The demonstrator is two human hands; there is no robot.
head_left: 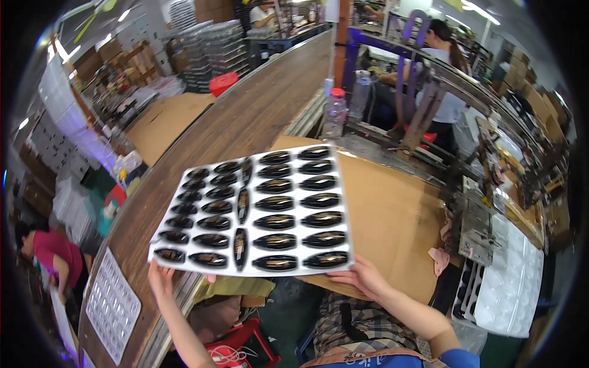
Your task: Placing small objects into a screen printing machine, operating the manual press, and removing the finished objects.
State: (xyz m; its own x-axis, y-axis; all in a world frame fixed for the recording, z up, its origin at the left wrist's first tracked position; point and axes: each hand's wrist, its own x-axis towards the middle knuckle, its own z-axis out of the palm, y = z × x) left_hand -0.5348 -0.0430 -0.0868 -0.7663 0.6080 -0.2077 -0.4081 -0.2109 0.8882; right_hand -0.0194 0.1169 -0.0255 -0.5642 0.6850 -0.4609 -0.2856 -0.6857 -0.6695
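Note:
A white tray [224,253] filled with several rows of glossy black, pointed-oval pieces [275,202] with gold markings is raised in front of me, over the wooden counter and a cardboard sheet [399,227]. My left hand [161,279] grips its front-left corner, fingers under the edge. My right hand [363,275] is at the front-right corner, fingers under the rim, above the cardboard. A clear moulded tray [112,305] lies on the counter at lower left.
The curved wooden counter [233,126] runs away from me. A metal press [417,110], bottles [336,113] and stacked plastic trays [506,276] stand on the right. A person in pink [52,251] bends at left; others work behind. A red crate [245,343] is below.

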